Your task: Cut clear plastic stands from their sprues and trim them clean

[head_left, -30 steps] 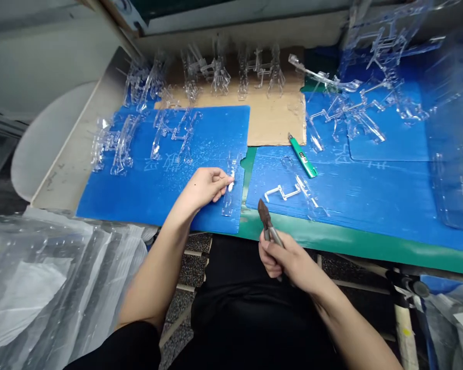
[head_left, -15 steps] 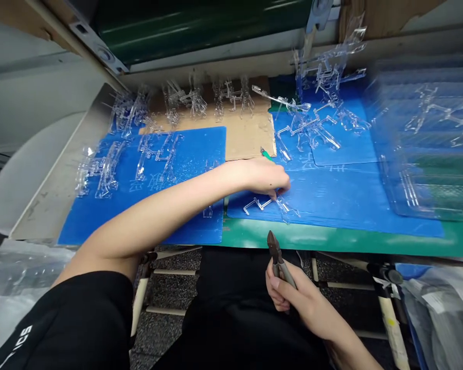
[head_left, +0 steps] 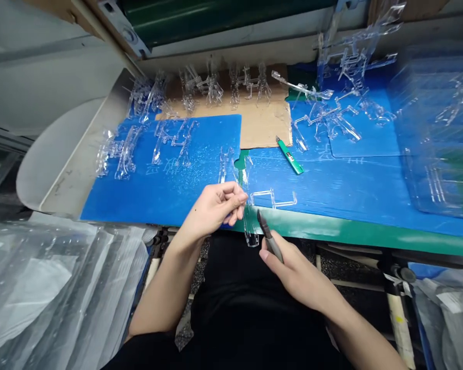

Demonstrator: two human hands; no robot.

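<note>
My left hand [head_left: 226,205] pinches a clear plastic part [head_left: 251,237] near the front edge of the table. A thin clear zigzag strip [head_left: 273,198] reaches out to the right of my fingertips and seems to join that part. In my right hand [head_left: 287,262] is a pair of cutting pliers [head_left: 269,237], gripped by its grey handles. The dark jaws point up, just right of the lower end of the clear part. A green utility knife [head_left: 290,156] lies on the blue sheet beyond both hands.
Blue plastic sheets [head_left: 200,192] and a piece of cardboard [head_left: 264,126] cover the green tabletop [head_left: 332,231]. Several clear parts [head_left: 172,139] lie to the left and along the back. Tangled clear pieces [head_left: 327,121] and a clear tray [head_left: 435,169] are at right; plastic bags [head_left: 61,288] hang at lower left.
My left hand has drawn back from the table toward my body with the clear part. The pliers have come up close beside it. The utility knife, partly covered before, is now fully visible.
</note>
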